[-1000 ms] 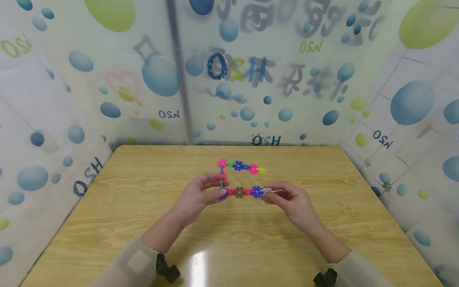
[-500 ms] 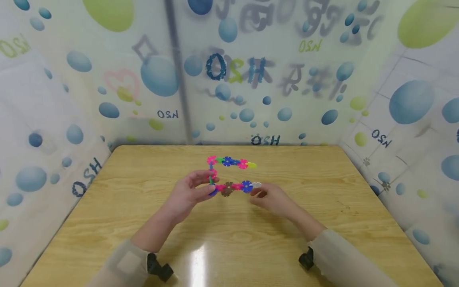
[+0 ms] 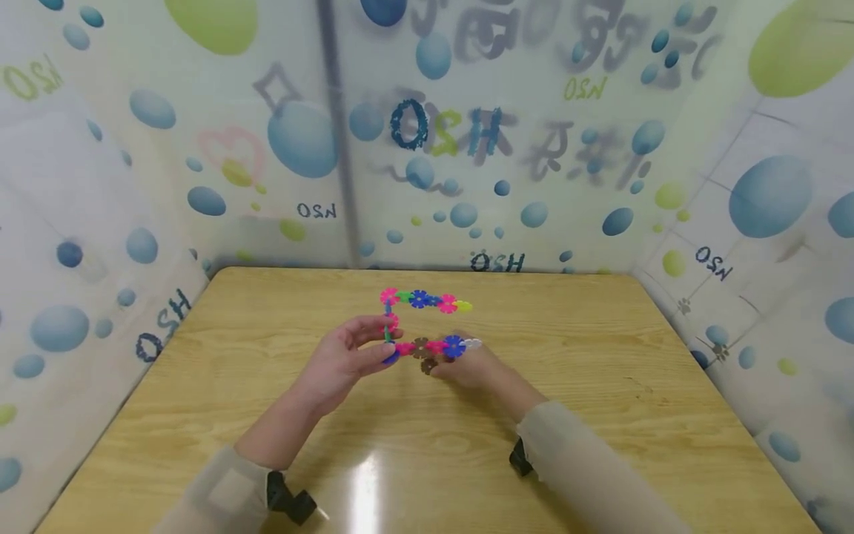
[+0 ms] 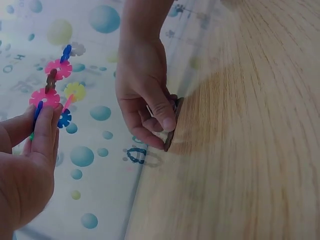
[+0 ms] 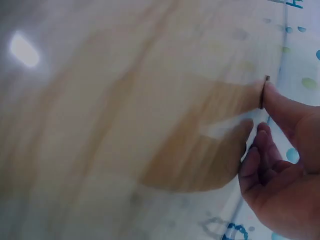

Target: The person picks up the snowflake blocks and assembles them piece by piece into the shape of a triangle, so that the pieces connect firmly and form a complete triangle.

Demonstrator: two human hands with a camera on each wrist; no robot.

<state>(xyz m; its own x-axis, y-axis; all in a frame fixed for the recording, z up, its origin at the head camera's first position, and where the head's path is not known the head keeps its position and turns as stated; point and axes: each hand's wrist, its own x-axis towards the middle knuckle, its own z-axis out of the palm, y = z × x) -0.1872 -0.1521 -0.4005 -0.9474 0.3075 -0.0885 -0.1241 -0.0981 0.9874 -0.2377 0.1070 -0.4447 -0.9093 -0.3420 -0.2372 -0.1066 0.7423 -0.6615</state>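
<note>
My left hand (image 3: 333, 363) pinches the blue corner of a chain of interlocking plastic snowflake discs (image 3: 435, 347). The chain bends into three sides, with its right side open. Its far arm ends in a yellow disc (image 3: 463, 305) and its near arm in a white disc (image 3: 473, 343). Under the near arm, my right hand (image 3: 470, 363) holds a loose brown snowflake disc (image 3: 428, 366) with thumb and fingertips, partly hidden by the chain. In the left wrist view the brown disc (image 4: 172, 130) appears edge-on; the right wrist view shows it by the thumb.
A wooden table (image 3: 600, 386) lies beneath both hands. Walls with printed bubbles and lettering (image 3: 445, 130) stand at the back and both sides. Dark wrist cameras (image 3: 290, 498) sit at both sleeve cuffs.
My right hand has let go of the white disc and moved left under the chain, where the brown disc now shows in its fingers. The left hand has carried the chain slightly left and away.
</note>
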